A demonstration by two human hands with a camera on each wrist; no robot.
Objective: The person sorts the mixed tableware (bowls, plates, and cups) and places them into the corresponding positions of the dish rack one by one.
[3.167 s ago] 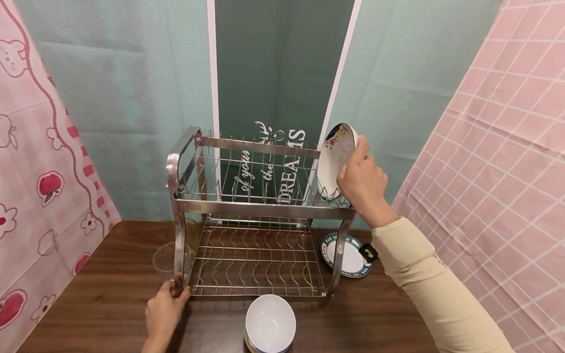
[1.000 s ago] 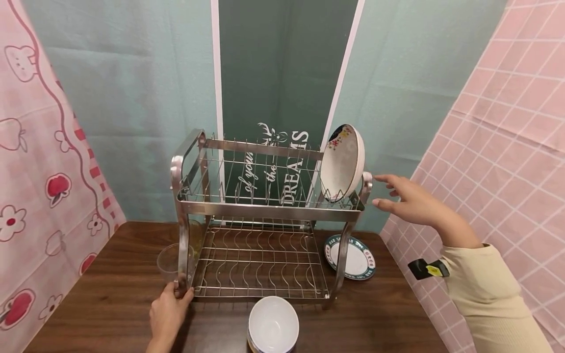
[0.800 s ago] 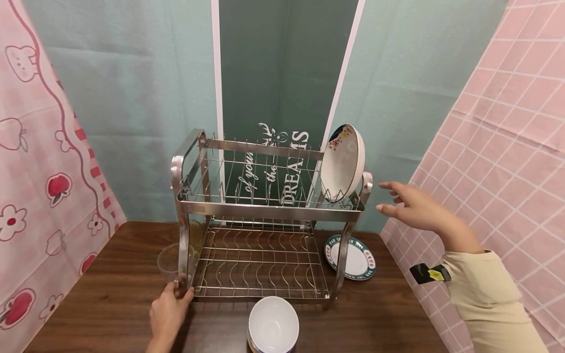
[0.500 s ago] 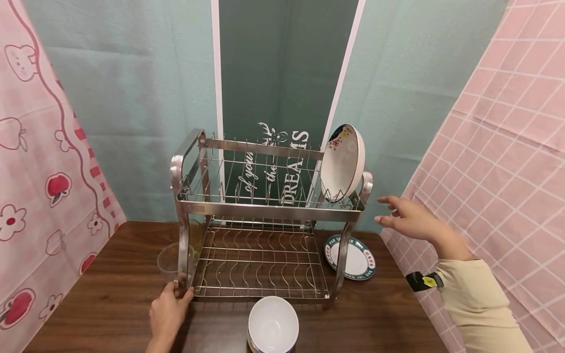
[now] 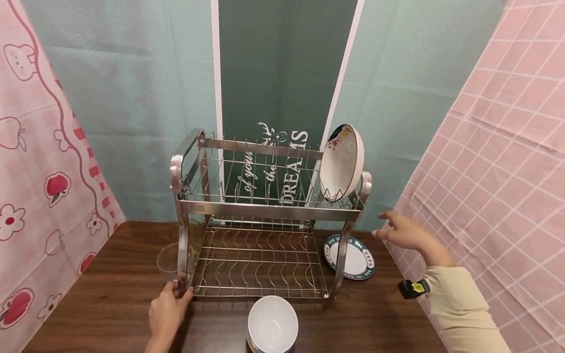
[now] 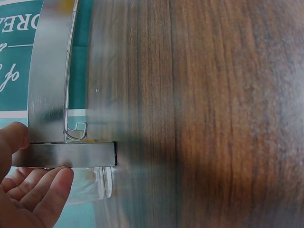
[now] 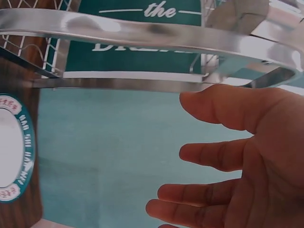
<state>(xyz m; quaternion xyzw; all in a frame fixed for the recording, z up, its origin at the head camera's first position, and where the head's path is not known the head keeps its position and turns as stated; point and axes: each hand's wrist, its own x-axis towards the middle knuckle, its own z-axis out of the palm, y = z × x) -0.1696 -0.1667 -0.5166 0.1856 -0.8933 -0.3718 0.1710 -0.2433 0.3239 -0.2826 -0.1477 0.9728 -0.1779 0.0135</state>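
Note:
A two-tier metal dish rack (image 5: 273, 212) stands on the wooden table. My left hand (image 5: 166, 310) grips its front left leg low down; in the left wrist view the thumb and fingers (image 6: 57, 190) are on either side of the metal leg (image 6: 90, 155). On the upper tier, at the right end, a white bowl with a floral inside (image 5: 341, 166) leans on its edge between the wires. My right hand (image 5: 408, 231) hovers right of the rack, fingers spread and holding nothing. Below and left of it lies a green-rimmed plate (image 5: 356, 260), partly behind the rack's right leg.
In front of the rack stands a white bowl (image 5: 272, 323), close to the near edge of view. A clear plastic cup (image 5: 167, 258) is behind the rack's left leg. Fabric curtains surround the table; the pink grid one (image 5: 485, 171) is close by my right arm.
My right hand has let go of the floral bowl, drawn back to the right, then sunk toward the plate's level. The bowl stays tilted in the rack. My left hand keeps its grip.

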